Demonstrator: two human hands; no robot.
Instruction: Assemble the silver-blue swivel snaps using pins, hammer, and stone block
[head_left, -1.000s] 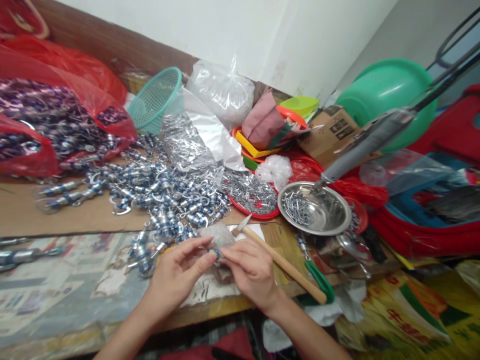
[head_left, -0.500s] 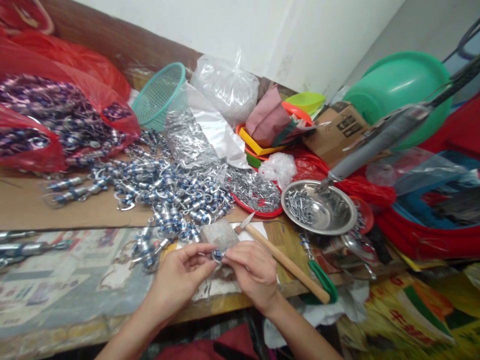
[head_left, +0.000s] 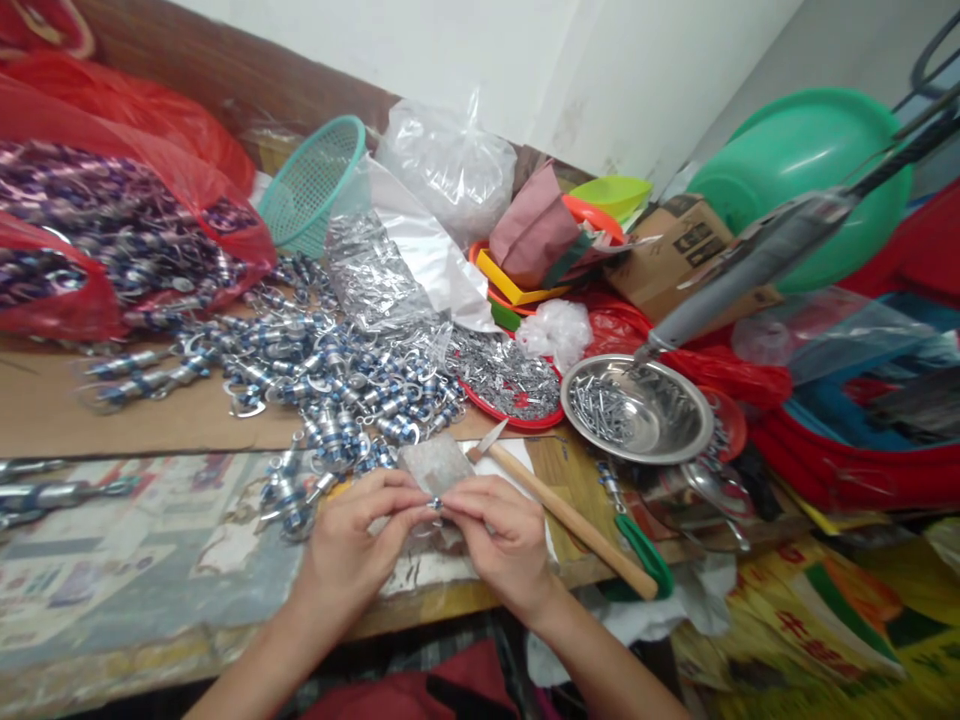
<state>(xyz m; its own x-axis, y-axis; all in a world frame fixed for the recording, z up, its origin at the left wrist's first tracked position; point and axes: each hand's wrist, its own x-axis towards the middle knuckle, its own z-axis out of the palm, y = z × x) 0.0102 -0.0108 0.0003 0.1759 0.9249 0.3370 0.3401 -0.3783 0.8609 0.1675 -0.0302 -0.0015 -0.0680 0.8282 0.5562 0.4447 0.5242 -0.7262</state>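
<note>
Between the fingertips of my left hand and my right hand is a small shiny metal part with a bit of blue on it. Both hands pinch it from opposite sides; the fingers cover most of it. Just beyond lies a grey metal block. A hammer with a wooden handle rests to the right of the block, its pointed head towards it. Up and left spreads a pile of silver-and-blue metal fittings, several with half-ring ends.
A steel bowl of pins stands at the right, under a hanging grey tool. A red tray holds small metal clips. Red bags of fittings, a teal basket and a cardboard box stand behind.
The metal part has turned between my fingers, so less of it shows. My right hand has shifted slightly left, bringing both hands' fingertips closer together.
</note>
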